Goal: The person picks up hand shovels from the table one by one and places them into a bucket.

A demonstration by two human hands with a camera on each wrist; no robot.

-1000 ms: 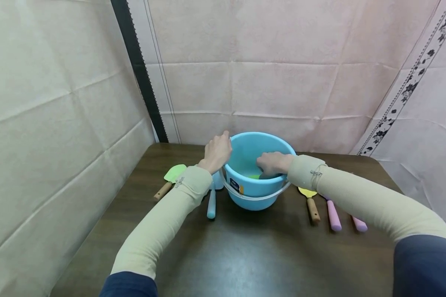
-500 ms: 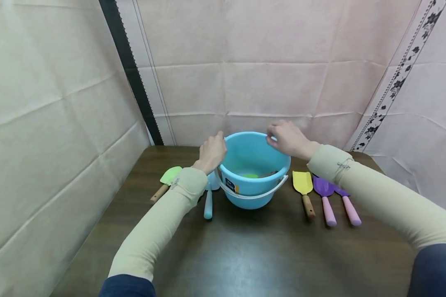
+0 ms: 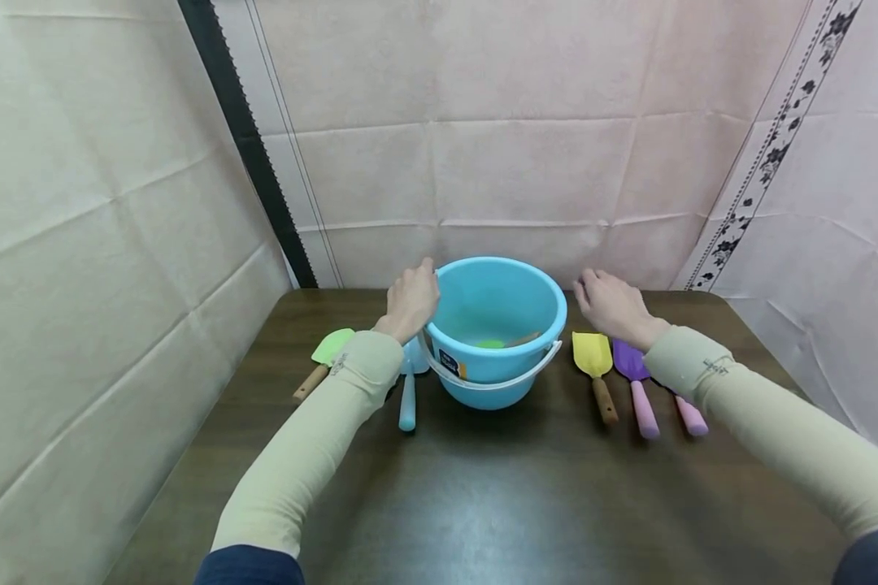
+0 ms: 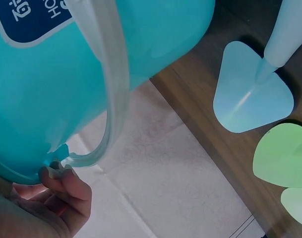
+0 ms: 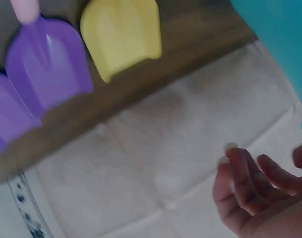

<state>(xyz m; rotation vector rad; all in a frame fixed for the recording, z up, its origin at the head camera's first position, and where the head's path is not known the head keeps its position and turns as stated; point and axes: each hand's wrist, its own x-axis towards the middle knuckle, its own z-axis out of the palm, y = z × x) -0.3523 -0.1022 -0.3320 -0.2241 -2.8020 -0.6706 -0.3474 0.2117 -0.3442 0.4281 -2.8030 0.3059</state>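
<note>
A: Grip state?
B: Left hand [image 3: 413, 299] pinches the blue bucket [image 3: 493, 367] at its left rim. Right hand [image 3: 613, 307] holds nothing, fingers loosely bent.
A: Nearest to the right hand?
B: Yellow shovel [image 3: 592, 354], on the person's side of it; long axis fore-and-aft, handle toward the person. Purple shovel [image 3: 631, 360] just right of that. Blue bucket stands left, apart from the right hand.

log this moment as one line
left hand: grips round light-blue plastic bucket | right hand: holds nothing, beside bucket | inside bucket: green wooden-handled tool
</note>
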